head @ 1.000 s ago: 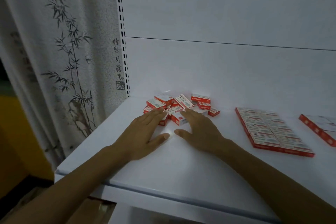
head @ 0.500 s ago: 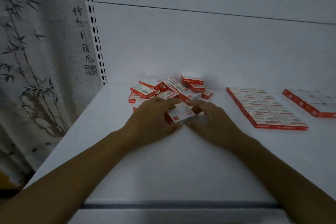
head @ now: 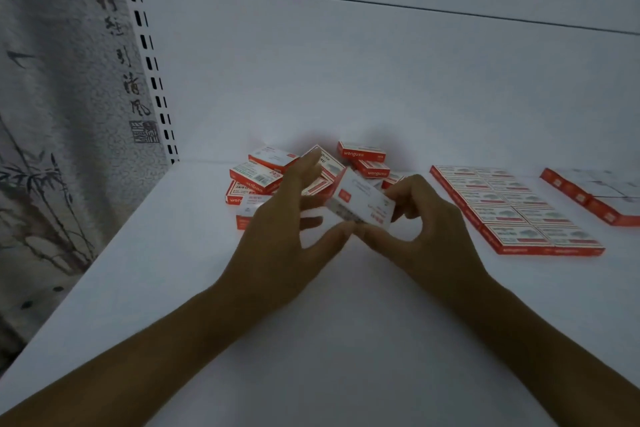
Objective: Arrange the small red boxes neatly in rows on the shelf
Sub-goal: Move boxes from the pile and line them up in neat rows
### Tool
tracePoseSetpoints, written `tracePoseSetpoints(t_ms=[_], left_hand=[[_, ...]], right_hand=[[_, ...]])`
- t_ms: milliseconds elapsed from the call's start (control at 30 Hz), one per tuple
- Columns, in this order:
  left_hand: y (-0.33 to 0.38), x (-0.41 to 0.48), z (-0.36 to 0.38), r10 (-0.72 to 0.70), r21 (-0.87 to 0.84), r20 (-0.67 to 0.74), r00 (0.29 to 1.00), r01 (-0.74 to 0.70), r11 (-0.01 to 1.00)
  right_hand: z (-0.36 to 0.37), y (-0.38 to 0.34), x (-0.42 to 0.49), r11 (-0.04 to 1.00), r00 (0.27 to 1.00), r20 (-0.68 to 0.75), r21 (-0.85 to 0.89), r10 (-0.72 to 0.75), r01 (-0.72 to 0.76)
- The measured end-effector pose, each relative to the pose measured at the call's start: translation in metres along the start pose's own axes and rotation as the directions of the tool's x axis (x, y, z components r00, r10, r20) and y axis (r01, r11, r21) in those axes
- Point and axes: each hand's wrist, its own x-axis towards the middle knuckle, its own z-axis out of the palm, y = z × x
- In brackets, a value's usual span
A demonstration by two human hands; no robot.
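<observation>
A small red-and-white box (head: 360, 202) is lifted above the white shelf (head: 311, 340), tilted. My right hand (head: 426, 232) pinches it between thumb and fingers. My left hand (head: 287, 236) touches its near left corner with the thumb, the other fingers spread and raised. Behind the hands lies a loose pile of small red boxes (head: 270, 177) near the back wall. To the right, a neat block of boxes in two rows (head: 512, 208) lies flat on the shelf.
A second tidy group of red boxes (head: 595, 198) sits at the far right edge. A slotted upright (head: 149, 55) stands at the shelf's back left corner, with a bamboo-print curtain (head: 62, 114) beside it. The shelf's front edge runs along the lower left.
One second ago both hands lay flat in front of the pile. They closed on one box half a second ago, and the box has since been lifted and tilted; the camera moved closer.
</observation>
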Motion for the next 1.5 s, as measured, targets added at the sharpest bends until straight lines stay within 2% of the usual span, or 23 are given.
tracePoseSetpoints(t_ms=[33,100,167,333,433,533,700,800,900,1000,1100,1167,1267,1500], left_hand=[[0.004,-0.001,0.0,-0.064,-0.123,0.003,0.998,0.064,0.99],[0.007,0.001,0.002,-0.208,-0.383,0.065,0.976,0.217,0.898],[0.009,0.004,0.006,-0.282,-0.507,0.148,0.948,0.317,0.802],[0.004,0.004,0.014,-0.305,-0.56,0.184,0.935,0.354,0.749],[-0.007,0.005,0.014,-0.377,-0.594,0.16,0.912,0.394,0.701],[-0.012,0.009,0.014,-0.42,-0.616,0.146,0.896,0.415,0.67],[-0.01,0.008,0.017,-0.354,-0.57,0.12,0.928,0.356,0.74],[-0.006,0.008,0.017,-0.314,-0.521,0.135,0.94,0.337,0.785],[0.0,0.004,0.015,-0.3,-0.447,0.174,0.938,0.347,0.825],[0.01,0.004,0.013,-0.277,-0.337,0.223,0.935,0.34,0.878],[0.028,0.008,0.013,-0.246,-0.312,0.249,0.937,0.318,0.895],[0.04,0.012,0.021,-0.216,-0.272,0.248,0.944,0.281,0.92],[0.059,0.019,0.048,-0.179,-0.236,0.219,0.959,0.23,0.944],[0.095,0.04,0.164,-0.17,-0.37,0.218,0.961,0.242,0.897]], right_hand=[[0.001,0.0,0.001,1.0,0.999,-0.038,0.004,0.008,-0.008],[0.004,0.002,0.002,1.0,0.995,-0.096,0.004,0.022,-0.022],[0.005,0.001,0.002,1.0,0.993,-0.115,0.007,0.008,-0.007],[0.009,-0.004,-0.001,0.997,0.997,0.035,-0.044,-0.067,0.069],[0.008,-0.005,-0.002,0.996,0.987,0.137,0.041,-0.083,0.078],[0.009,-0.005,-0.003,0.992,0.987,0.139,0.109,-0.082,0.067],[0.009,0.001,0.002,0.988,0.989,0.009,-0.05,-0.149,0.149],[0.009,-0.001,0.002,0.992,0.99,0.069,0.008,-0.127,0.127],[0.005,-0.006,0.001,0.993,0.99,0.098,-0.052,-0.1,0.106],[-0.004,-0.012,0.001,0.984,0.981,0.14,-0.103,-0.13,0.145],[-0.027,-0.017,0.003,0.976,0.949,0.269,-0.096,-0.165,0.197],[-0.05,-0.015,0.002,0.972,0.941,0.277,-0.075,-0.196,0.225],[-0.084,-0.001,-0.003,0.966,0.952,0.22,-0.099,-0.213,0.239],[-0.16,0.076,-0.036,0.975,0.98,0.15,-0.163,-0.13,0.154]])
